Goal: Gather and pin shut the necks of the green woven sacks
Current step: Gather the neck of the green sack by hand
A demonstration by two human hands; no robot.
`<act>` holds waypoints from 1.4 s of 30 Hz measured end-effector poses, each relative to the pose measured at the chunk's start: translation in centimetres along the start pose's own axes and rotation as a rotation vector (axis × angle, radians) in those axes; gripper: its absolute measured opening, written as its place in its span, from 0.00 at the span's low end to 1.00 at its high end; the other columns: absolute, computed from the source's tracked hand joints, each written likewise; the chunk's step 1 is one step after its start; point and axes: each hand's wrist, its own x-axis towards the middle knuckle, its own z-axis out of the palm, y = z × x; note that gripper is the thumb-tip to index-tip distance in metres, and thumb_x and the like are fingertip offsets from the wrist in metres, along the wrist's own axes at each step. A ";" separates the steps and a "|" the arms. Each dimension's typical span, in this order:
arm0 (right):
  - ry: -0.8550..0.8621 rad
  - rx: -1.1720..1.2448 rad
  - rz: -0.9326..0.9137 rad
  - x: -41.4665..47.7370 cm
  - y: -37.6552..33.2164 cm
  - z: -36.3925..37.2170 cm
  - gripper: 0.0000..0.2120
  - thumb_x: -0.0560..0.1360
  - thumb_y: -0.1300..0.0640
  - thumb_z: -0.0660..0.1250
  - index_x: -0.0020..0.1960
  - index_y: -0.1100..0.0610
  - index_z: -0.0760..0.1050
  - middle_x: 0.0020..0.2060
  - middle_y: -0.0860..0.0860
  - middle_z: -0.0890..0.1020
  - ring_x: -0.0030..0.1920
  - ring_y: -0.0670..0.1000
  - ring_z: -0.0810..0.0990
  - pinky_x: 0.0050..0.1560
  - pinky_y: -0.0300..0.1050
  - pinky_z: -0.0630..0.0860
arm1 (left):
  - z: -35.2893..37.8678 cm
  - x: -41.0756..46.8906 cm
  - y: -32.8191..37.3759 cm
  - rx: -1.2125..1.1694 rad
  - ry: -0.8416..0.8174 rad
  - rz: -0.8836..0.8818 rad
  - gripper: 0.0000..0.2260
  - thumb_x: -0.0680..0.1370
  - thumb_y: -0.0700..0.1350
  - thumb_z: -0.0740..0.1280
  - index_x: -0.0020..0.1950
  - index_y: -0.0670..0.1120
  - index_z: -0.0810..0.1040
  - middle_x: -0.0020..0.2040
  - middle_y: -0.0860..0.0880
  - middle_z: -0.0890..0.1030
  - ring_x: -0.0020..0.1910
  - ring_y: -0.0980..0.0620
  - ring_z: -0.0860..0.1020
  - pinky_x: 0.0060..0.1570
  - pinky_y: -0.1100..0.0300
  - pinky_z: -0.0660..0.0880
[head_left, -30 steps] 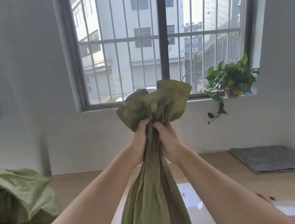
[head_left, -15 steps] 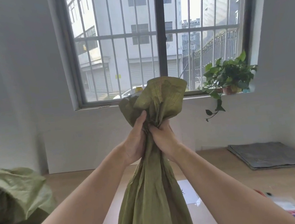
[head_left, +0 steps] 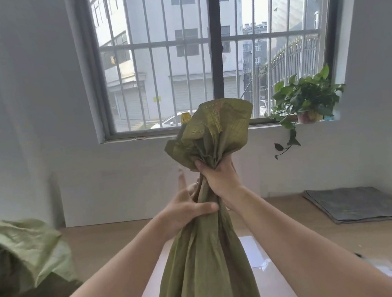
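Note:
A green woven sack [head_left: 204, 269] stands upright in front of me, its neck gathered into a bunch and the mouth flaring above. My right hand [head_left: 219, 177] grips the gathered neck just under the flare. Lower down and to the left is my left hand [head_left: 187, 208]. Its thumb lies across the front of the sack, its forefinger points straight up, and its other fingers are spread beside the neck. No pin or tie can be seen.
Another green sack [head_left: 19, 254] lies crumpled at the left edge. A stack of flat grey sacks [head_left: 357, 203] rests on the wooden table [head_left: 347, 241] at the right, near a white sheet [head_left: 250, 252]. A potted plant [head_left: 307, 101] sits on the windowsill.
My left hand has let go of the neck, slid lower and spread its fingers. My right hand now holds the gathered neck alone, slightly to the right of where it was.

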 end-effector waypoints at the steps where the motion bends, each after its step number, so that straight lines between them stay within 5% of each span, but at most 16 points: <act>1: 0.007 0.002 -0.008 -0.1 0.0 0.2 0.25 0.79 0.56 0.73 0.72 0.53 0.68 0.63 0.51 0.80 0.60 0.51 0.82 0.63 0.48 0.78 | 0.3 -0.2 -0.6 0.059 -0.020 -0.002 0.60 0.65 0.47 0.84 0.84 0.53 0.46 0.68 0.43 0.80 0.64 0.45 0.82 0.66 0.40 0.77; 4: 0.034 -0.046 -0.048 -0.1 0.4 0.9 0.25 0.81 0.55 0.70 0.75 0.53 0.66 0.65 0.49 0.78 0.66 0.50 0.77 0.69 0.47 0.73 | 1.6 -0.5 -1.0 0.112 0.004 0.003 0.31 0.65 0.44 0.84 0.66 0.42 0.79 0.56 0.41 0.86 0.57 0.41 0.85 0.63 0.39 0.79; 6: 0.049 -0.032 -0.065 -0.1 0.4 1.3 0.26 0.81 0.54 0.69 0.76 0.52 0.64 0.66 0.51 0.77 0.67 0.53 0.76 0.71 0.52 0.73 | 2.1 -0.2 -1.2 0.116 0.064 -0.013 0.24 0.66 0.40 0.84 0.59 0.41 0.83 0.52 0.41 0.87 0.53 0.41 0.86 0.59 0.42 0.82; 8: 0.035 0.017 -0.042 0.0 0.5 1.7 0.25 0.81 0.53 0.68 0.75 0.51 0.64 0.65 0.53 0.78 0.63 0.57 0.80 0.62 0.58 0.81 | 2.7 0.0 -1.5 0.116 0.088 -0.028 0.20 0.67 0.38 0.83 0.57 0.39 0.84 0.50 0.39 0.87 0.51 0.39 0.86 0.56 0.44 0.83; 12: -0.051 0.151 0.013 -0.2 0.3 2.0 0.18 0.84 0.60 0.63 0.72 0.53 0.65 0.62 0.55 0.79 0.53 0.54 0.86 0.38 0.47 0.85 | 4.1 0.5 -2.7 0.049 0.234 -0.049 0.10 0.69 0.32 0.77 0.49 0.33 0.84 0.47 0.34 0.86 0.46 0.38 0.86 0.48 0.47 0.83; 15: -0.032 0.136 -0.005 -0.3 0.3 2.2 0.13 0.82 0.63 0.61 0.66 0.57 0.67 0.45 0.59 0.82 0.36 0.54 0.80 0.29 0.43 0.74 | 4.7 0.7 -3.8 0.002 0.268 -0.030 0.09 0.68 0.37 0.75 0.45 0.34 0.82 0.41 0.39 0.84 0.41 0.43 0.81 0.42 0.51 0.78; 18: -0.016 0.247 0.029 0.0 0.4 2.0 0.07 0.81 0.67 0.60 0.56 0.58 0.67 0.27 0.49 0.72 0.29 0.51 0.67 0.26 0.42 0.64 | 5.6 0.4 -4.1 -0.062 0.296 -0.019 0.06 0.73 0.34 0.74 0.49 0.33 0.82 0.39 0.42 0.83 0.39 0.46 0.81 0.37 0.57 0.79; 20: -0.038 0.301 0.028 0.1 0.6 1.6 0.08 0.80 0.63 0.68 0.54 0.57 0.69 0.28 0.48 0.70 0.27 0.50 0.65 0.25 0.40 0.64 | 6.0 0.3 -4.4 -0.048 0.311 -0.015 0.02 0.77 0.32 0.70 0.47 0.36 0.82 0.37 0.43 0.84 0.37 0.46 0.82 0.37 0.57 0.79; 24: -0.072 0.240 -0.015 -0.1 1.2 0.5 0.31 0.66 0.53 0.84 0.61 0.64 0.73 0.32 0.51 0.78 0.29 0.50 0.74 0.27 0.42 0.72 | 6.3 1.1 -5.3 0.033 0.403 -0.014 0.11 0.76 0.35 0.65 0.36 0.46 0.75 0.29 0.46 0.74 0.31 0.45 0.72 0.35 0.49 0.74; 26: -0.106 0.223 0.004 0.2 1.8 -0.4 0.35 0.62 0.53 0.86 0.63 0.64 0.76 0.40 0.53 0.85 0.40 0.53 0.82 0.39 0.48 0.81 | 6.4 1.4 -5.2 0.071 0.449 0.014 0.12 0.74 0.39 0.67 0.33 0.49 0.70 0.30 0.47 0.67 0.31 0.47 0.65 0.32 0.50 0.66; 28: -0.151 0.113 0.108 0.0 2.3 -1.0 0.33 0.61 0.51 0.87 0.61 0.59 0.81 0.49 0.51 0.88 0.53 0.53 0.85 0.53 0.49 0.83 | 6.2 1.5 -5.4 0.098 0.463 0.025 0.14 0.75 0.40 0.69 0.32 0.50 0.69 0.30 0.48 0.63 0.31 0.48 0.62 0.32 0.51 0.63; 32: -0.179 0.127 0.359 -0.9 2.9 -1.4 0.15 0.72 0.52 0.80 0.52 0.61 0.85 0.41 0.54 0.88 0.46 0.56 0.88 0.53 0.53 0.85 | 6.4 1.7 -6.3 0.097 0.487 0.009 0.17 0.73 0.38 0.68 0.28 0.50 0.66 0.29 0.50 0.62 0.30 0.49 0.60 0.31 0.51 0.60; 36: -0.177 0.137 0.354 -0.7 2.1 -0.6 0.08 0.78 0.57 0.71 0.43 0.60 0.80 0.30 0.52 0.76 0.29 0.50 0.75 0.38 0.45 0.76 | 7.6 1.2 -6.3 0.007 0.436 -0.033 0.06 0.68 0.43 0.67 0.32 0.49 0.73 0.27 0.47 0.70 0.29 0.47 0.67 0.31 0.50 0.67; 39: -0.139 0.070 0.336 -0.8 2.4 -0.4 0.12 0.72 0.52 0.77 0.41 0.55 0.76 0.29 0.50 0.69 0.30 0.49 0.66 0.33 0.42 0.67 | 7.3 1.0 -7.3 0.025 0.298 -0.088 0.07 0.76 0.42 0.72 0.45 0.37 0.81 0.35 0.41 0.83 0.34 0.44 0.81 0.35 0.53 0.79; 42: -0.089 0.030 0.378 -1.1 2.4 -0.6 0.13 0.72 0.53 0.76 0.38 0.53 0.73 0.31 0.51 0.66 0.30 0.49 0.62 0.30 0.41 0.63 | 7.7 0.9 -7.8 -0.007 0.278 -0.104 0.05 0.81 0.38 0.67 0.49 0.35 0.79 0.34 0.41 0.81 0.29 0.47 0.81 0.31 0.58 0.78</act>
